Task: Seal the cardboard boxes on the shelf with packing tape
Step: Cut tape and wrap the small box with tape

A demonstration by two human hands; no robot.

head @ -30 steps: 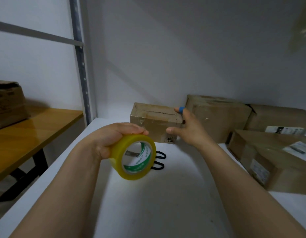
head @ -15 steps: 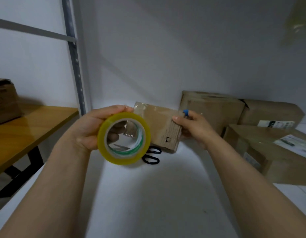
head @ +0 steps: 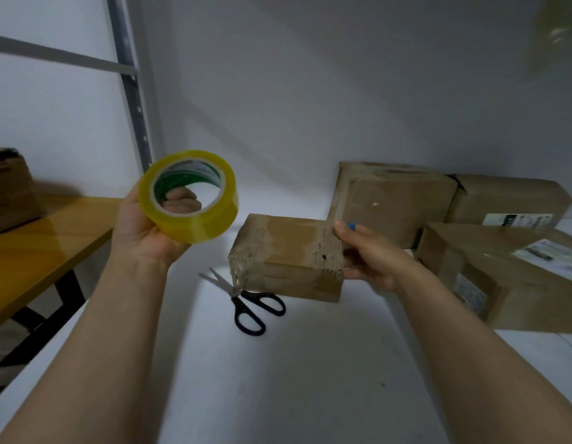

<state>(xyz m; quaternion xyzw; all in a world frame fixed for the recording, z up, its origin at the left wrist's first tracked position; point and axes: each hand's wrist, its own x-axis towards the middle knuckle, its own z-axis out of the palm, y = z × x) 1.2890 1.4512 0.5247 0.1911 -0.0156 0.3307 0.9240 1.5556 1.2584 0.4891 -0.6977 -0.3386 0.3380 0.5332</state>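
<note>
- The left hand (head: 140,232) holds a yellow tape roll (head: 198,225) up at centre left, fingers curled through its core.
- The right hand (head: 371,256) grips the right end of a small cardboard box (head: 284,251), mid-frame above the white shelf (head: 278,379).
- Black-handled scissors (head: 249,302) lie just below it.
- Larger boxes (head: 390,200) crowd the right.

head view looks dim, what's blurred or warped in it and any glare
Head view: dim, bluish light; the right hand on the small cardboard box is motion-blurred; a yellowish smear top right is too blurred to identify; the shelf upright leans from wide-angle distortion; sheen on the wooden table; the tape roll in the left hand is fairly sharp.
</note>
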